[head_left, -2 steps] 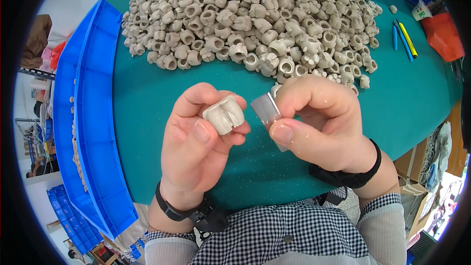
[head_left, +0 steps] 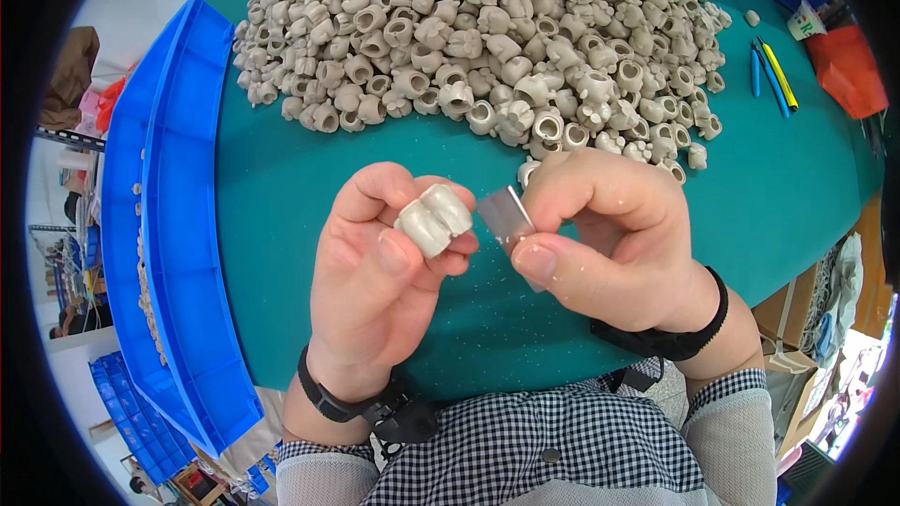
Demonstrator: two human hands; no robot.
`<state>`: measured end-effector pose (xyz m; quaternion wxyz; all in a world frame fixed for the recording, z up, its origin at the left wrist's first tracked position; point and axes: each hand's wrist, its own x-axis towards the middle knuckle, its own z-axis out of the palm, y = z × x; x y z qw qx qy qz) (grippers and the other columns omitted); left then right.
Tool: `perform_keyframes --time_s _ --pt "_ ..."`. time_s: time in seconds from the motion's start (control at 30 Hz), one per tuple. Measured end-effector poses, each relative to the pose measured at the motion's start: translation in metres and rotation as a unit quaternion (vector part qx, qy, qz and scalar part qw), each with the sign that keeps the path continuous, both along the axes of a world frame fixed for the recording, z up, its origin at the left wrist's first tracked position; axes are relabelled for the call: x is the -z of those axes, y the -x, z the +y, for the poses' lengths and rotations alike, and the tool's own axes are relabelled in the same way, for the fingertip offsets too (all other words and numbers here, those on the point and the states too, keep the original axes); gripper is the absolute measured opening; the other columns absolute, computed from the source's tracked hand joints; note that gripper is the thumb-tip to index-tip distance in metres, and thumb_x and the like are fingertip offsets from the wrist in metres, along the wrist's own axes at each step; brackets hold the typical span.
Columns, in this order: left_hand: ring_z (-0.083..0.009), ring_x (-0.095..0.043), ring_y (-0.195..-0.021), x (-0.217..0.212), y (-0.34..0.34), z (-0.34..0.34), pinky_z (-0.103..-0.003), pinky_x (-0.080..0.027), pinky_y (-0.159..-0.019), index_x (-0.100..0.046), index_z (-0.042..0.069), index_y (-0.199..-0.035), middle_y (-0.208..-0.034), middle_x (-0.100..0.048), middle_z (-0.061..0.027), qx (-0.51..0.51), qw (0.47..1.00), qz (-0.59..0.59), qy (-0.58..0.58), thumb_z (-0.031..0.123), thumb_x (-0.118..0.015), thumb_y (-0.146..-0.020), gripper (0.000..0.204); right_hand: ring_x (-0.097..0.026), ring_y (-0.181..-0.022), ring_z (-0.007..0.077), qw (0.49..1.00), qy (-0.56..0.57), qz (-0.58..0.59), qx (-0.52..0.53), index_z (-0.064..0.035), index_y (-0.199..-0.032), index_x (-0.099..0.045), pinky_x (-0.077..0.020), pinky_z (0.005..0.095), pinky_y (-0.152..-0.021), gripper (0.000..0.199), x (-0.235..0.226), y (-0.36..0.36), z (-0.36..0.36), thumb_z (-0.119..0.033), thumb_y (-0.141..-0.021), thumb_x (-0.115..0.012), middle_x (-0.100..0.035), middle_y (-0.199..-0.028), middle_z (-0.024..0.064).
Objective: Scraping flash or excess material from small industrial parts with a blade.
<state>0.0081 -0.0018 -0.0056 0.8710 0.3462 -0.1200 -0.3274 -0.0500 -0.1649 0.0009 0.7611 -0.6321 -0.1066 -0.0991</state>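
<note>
My left hand [head_left: 375, 267] pinches a small beige clay figure part [head_left: 434, 220] between thumb and fingers. Its grooved, two-lobed side faces up. In my right hand [head_left: 609, 234] a thin flat metal blade [head_left: 507, 215] is gripped between thumb and forefinger. The blade's near edge stands just right of the clay piece, with a narrow gap between them. Pale crumbs stick to the blade and to my right fingers. Behind both hands a large heap of similar hollow beige clay pieces [head_left: 469, 42] covers the far part of the table.
The green tabletop [head_left: 291, 253] carries pale crumbs. At the left stands a blue plastic tray [head_left: 187, 225] with some beige pieces along its far side. A yellow pen-like tool [head_left: 778, 75] and blue tools lie at the right, near a red bag [head_left: 847, 70] and a white cup [head_left: 804, 21].
The clay piece has turned slightly in my left fingers and shifted a little right. The blade has tilted slightly and barely moved.
</note>
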Motion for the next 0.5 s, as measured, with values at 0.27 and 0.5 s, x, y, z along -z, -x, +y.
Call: perform_keyframes --time_s 0.27,0.5 --pt "-0.016 -0.056 -0.077 0.0001 0.0022 -0.0014 -0.022 -0.048 -0.063 -0.044 0.005 -0.104 -0.094 -0.053 -0.012 -0.008 0.999 -0.034 -0.014 0.022 -0.06 -0.075 0.038 -0.05 -0.052 0.0099 0.992 0.083 -0.079 0.045 -0.0008 -0.069 -0.053 -0.0396 0.0211 -0.045 0.005 0.0007 -0.0026 0.0033 0.001 -0.067 -0.056 -0.052 -0.062 0.0043" --pt "-0.0158 -0.056 -0.077 -0.0054 0.0062 -0.0018 -0.023 -0.047 -0.063 -0.044 0.002 -0.108 -0.089 -0.055 -0.0084 -0.038 0.996 -0.045 -0.062 0.025 -0.059 -0.075 0.043 -0.05 -0.049 0.0111 0.983 0.133 -0.104 0.068 -0.0025 -0.068 -0.053 -0.0391 0.0209 -0.043 0.006 0.0007 -0.0034 0.0037 0.0 -0.065 -0.057 -0.051 -0.06 0.0044"
